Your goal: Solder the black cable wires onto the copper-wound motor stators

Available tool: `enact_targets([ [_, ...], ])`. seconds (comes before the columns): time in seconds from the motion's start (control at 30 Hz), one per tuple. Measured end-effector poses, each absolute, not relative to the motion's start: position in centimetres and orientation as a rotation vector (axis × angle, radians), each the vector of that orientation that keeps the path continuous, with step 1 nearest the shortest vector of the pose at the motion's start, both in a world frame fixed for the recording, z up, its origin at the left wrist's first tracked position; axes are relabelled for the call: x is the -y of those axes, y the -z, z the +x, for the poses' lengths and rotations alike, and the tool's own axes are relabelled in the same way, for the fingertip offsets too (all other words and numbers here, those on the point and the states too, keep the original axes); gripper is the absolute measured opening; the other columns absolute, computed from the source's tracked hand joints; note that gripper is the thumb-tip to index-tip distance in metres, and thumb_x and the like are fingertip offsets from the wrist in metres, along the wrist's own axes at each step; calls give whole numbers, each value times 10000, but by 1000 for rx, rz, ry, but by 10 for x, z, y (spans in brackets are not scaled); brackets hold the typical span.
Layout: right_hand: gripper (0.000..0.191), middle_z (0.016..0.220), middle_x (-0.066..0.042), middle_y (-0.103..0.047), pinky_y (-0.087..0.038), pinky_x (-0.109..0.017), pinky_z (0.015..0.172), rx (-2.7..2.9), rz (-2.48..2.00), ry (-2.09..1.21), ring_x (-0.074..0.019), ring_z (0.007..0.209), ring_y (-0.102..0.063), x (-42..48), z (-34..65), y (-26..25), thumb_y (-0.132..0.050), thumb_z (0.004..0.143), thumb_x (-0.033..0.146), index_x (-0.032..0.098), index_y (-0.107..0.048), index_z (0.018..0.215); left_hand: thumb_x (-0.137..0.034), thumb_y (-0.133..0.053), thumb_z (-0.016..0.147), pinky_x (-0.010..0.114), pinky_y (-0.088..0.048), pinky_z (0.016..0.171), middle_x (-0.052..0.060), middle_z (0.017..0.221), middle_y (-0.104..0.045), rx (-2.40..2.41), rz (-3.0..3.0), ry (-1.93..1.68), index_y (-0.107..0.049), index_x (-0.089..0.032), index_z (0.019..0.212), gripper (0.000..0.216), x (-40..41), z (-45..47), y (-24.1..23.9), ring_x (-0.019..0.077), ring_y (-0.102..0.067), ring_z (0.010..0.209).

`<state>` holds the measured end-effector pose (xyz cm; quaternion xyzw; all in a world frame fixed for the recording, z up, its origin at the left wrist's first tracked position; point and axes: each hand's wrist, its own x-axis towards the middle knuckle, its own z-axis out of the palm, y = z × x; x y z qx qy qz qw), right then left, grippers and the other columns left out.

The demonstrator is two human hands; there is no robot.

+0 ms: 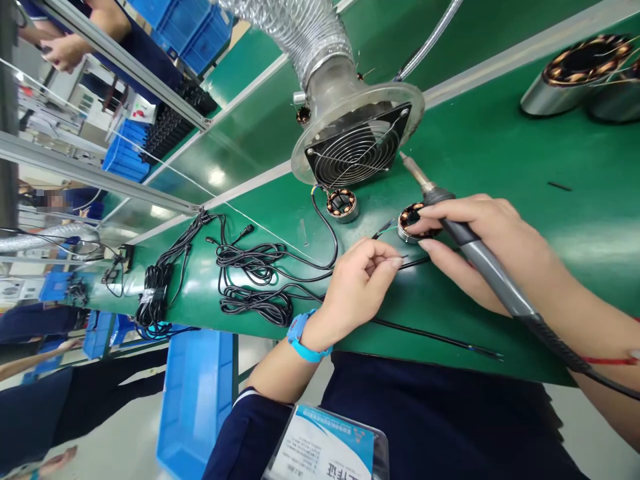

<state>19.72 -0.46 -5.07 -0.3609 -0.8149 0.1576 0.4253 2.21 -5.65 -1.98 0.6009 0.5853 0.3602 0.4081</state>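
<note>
Factory assembly line: green bench (500, 153), fume extractor fan (356, 152), blue crates (197, 393).

both forearms are bare up to the hands, the left hand (361, 280) and right hand (487, 243) wearing no gloves. a bright blue wrist strap (301, 337) with a round, watch-like face circles the left wrist at about 7 o'clock from that hand, and a thin red cord (607, 361) crosses the right forearm toward 4 o'clock. the clothing is dark navy, with a short sleeve (240, 433) edged by a pale stripe, and a clear-sleeved id badge (327, 447) with a blue and white card hangs on the chest at 6 o'clock.
</note>
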Motion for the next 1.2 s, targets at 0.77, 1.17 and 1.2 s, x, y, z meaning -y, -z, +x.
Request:
enact_targets([
  [0.77,306,893,51,-689,-511,-336,916,1867,-1163,-469,-165,1060,-631,4,184,59,-655,874,361,280,-572,1157,-213,-588,879,224,-404,667,-8,758,-546,-1518,1602,-1160,-573,-165,824,74,40,28,45,87,-503,718],
  [1.17,302,1010,18,-676,-509,-336,925,1906,-1156,-461,-173,1031,-639,4,187,57,-639,879,334,275,-575,1168,-238,-537,918,247,-443,720,19,821,-587,-1623,1736,-1044,-558,-186,842,94,41,29,44,114,-559,798],
  [1.2,303,1024,16,-673,-510,-340,925,1913,-1151,-462,-175,1025,-639,3,187,57,-637,879,334,277,-575,1170,-233,-535,918,251,-442,719,22,826,-589,-1639,1764,-1035,-556,-187,839,94,42,29,43,118,-562,803],
])
